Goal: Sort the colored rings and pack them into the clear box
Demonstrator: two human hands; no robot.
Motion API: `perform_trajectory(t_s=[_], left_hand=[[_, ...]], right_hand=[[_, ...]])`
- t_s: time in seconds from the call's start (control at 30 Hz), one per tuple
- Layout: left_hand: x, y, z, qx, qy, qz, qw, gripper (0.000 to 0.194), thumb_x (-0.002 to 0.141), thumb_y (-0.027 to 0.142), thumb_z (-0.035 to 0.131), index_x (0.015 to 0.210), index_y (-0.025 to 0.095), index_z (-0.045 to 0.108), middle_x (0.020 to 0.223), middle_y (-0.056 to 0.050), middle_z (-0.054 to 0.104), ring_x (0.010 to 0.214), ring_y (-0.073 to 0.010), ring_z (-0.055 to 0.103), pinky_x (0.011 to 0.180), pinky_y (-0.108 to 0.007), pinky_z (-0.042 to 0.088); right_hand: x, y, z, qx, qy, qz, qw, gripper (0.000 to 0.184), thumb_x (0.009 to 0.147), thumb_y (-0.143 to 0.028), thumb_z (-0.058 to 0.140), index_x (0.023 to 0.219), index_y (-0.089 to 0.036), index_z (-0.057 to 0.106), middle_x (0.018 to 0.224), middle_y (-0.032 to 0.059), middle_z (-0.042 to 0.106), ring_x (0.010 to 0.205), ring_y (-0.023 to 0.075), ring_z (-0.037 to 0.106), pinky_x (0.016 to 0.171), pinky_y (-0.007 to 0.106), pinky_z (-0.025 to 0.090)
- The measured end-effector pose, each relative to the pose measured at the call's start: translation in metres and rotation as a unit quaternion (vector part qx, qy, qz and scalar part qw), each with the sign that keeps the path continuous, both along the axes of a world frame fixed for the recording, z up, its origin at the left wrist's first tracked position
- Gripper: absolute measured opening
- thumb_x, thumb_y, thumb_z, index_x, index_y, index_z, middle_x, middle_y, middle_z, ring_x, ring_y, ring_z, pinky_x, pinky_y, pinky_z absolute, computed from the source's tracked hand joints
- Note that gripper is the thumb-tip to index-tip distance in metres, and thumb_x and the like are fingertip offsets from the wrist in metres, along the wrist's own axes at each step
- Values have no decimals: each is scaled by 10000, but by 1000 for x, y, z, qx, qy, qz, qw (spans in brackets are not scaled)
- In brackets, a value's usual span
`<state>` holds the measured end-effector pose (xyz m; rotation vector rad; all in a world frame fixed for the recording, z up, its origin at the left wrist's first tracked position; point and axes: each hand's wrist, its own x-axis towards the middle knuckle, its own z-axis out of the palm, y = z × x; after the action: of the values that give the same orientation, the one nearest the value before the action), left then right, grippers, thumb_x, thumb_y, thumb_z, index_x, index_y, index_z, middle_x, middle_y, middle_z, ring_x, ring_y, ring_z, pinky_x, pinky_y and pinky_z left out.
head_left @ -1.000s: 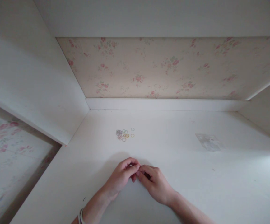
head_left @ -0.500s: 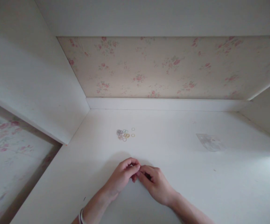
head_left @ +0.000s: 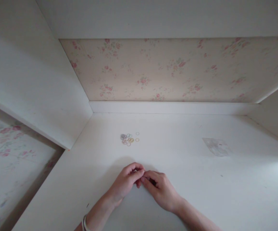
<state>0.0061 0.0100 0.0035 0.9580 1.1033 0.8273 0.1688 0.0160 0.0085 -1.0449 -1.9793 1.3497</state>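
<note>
My left hand [head_left: 127, 180] and my right hand [head_left: 161, 188] meet at the fingertips, just above the white tabletop [head_left: 177, 163]. Both are closed in a pinch, thumb against finger. Whatever sits between the fingertips is too small or too hidden to make out. Beyond my left hand lies a loose cluster of small coloured rubber bands [head_left: 128, 140], in grey, pink, yellow and green tones. Two single bands rest just right of the cluster, a yellow one [head_left: 137, 140] and a greenish one [head_left: 137, 133]. A pale band circles my left wrist.
A clear plastic bag [head_left: 216, 147] lies flat on the right side of the tabletop. A small dark sliver [head_left: 87, 205] is beside my left forearm. White panels stand at left and right, and a floral wall [head_left: 163, 70] rises behind.
Both hands keep the same pinched pose, fingertips together. Only a very slight shift of the whole view shows; the rubber bands and the bag stay where they were.
</note>
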Motion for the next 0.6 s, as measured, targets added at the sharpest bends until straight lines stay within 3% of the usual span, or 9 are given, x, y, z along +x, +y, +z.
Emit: perform_trajectory(t_s=[0.6], left_hand=[[1, 0, -4, 9, -7, 0, 1000, 204, 817, 342, 561, 828, 140, 575, 636, 12, 498, 578, -98, 459, 557, -227, 344]], right_hand=[[0, 0, 2, 6, 1, 3, 1000, 258, 930, -293, 417, 836, -219, 646, 799, -23, 648, 685, 88, 549, 639, 187, 386]])
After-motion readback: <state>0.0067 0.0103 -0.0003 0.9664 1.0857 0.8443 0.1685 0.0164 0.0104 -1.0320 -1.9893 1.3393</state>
